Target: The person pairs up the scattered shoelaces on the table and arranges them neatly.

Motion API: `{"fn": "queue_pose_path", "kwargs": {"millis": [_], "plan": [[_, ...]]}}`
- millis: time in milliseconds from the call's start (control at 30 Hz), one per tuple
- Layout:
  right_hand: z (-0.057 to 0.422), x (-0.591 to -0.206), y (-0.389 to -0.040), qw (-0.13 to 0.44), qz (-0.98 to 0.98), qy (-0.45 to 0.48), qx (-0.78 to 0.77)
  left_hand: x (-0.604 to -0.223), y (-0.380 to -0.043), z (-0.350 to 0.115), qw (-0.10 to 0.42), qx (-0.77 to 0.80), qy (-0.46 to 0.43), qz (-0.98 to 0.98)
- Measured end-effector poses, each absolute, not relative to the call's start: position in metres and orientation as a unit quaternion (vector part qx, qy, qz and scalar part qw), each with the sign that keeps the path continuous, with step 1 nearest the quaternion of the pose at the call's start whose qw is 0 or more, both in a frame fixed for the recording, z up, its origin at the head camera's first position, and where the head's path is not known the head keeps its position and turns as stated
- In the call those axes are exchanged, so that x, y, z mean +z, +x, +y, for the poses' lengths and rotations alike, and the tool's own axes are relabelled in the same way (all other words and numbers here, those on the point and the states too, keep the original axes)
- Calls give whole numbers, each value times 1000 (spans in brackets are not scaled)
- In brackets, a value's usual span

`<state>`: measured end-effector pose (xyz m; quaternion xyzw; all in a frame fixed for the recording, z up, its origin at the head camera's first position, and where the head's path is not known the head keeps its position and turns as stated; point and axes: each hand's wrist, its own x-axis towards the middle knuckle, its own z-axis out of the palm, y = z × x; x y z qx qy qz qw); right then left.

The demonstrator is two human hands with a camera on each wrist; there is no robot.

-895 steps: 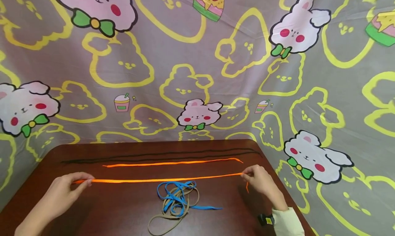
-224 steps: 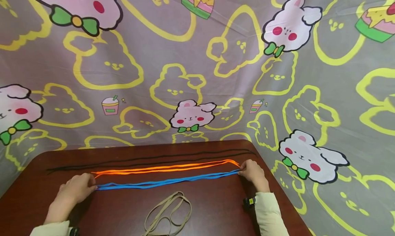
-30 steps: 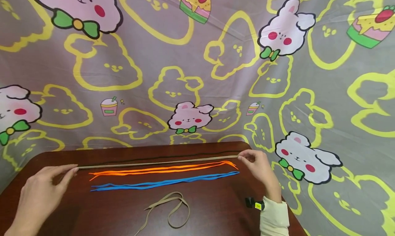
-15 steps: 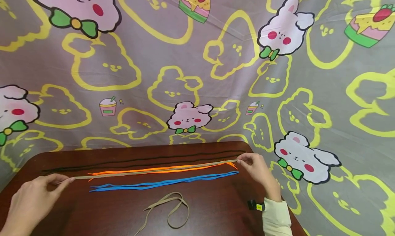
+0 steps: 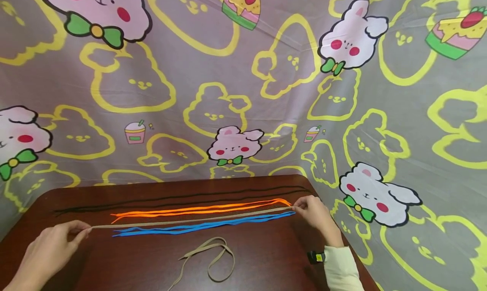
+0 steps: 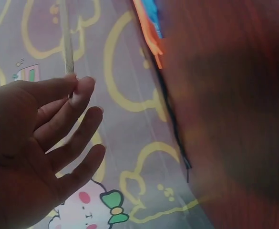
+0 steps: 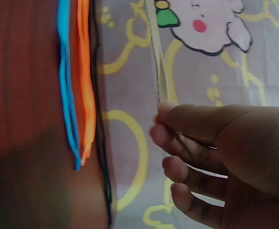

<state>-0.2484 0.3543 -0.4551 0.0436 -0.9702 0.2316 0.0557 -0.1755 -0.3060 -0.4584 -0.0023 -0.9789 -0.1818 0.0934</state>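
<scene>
A tan shoelace [image 5: 190,218] is stretched taut between both hands, above the table. My left hand [image 5: 51,248] pinches one end between thumb and index finger; its other fingers are spread loosely in the left wrist view. My right hand [image 5: 316,215] pinches the opposite end, and a short tail of the lace [image 7: 183,145] hangs past its fingers. From the head, the held lace passes between an orange pair of laces [image 5: 198,208] and a blue pair [image 5: 198,227], both laid out straight. Another tan shoelace [image 5: 233,265] lies loosely looped nearer the front.
Behind the orange pair, black laces [image 5: 171,199] run along the far side of the dark brown table [image 5: 125,265]. A curtain [image 5: 228,71] with printed bunnies hangs close behind the table and to its right.
Both hands have brought the taut tan lace nearer the front, from over the black laces, across the orange pair, to just behind the blue pair. The laid-out laces stay put.
</scene>
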Motion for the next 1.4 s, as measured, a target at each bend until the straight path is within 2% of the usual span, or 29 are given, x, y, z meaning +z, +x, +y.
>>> {"fn": "queue_pose_path", "kwargs": {"millis": [233,500,800,1167,1400], "plan": [[356,-476,-249,48,-978,15,203,-472,-180,-309,53,-188,-8,-981],[353,-497,-250,39,-979,6,201,-490,-185,-321,-22,-197,-4,-980],[352,-504,-248,18,-980,3,200,-504,-183,-328,-17,-192,-30,-981],[358,-502,-246,3,-982,-10,191,-507,-182,-321,-60,-204,-34,-977],[360,-500,-245,-3,-980,-3,199,-512,-186,-322,-59,-196,-47,-978]]}}
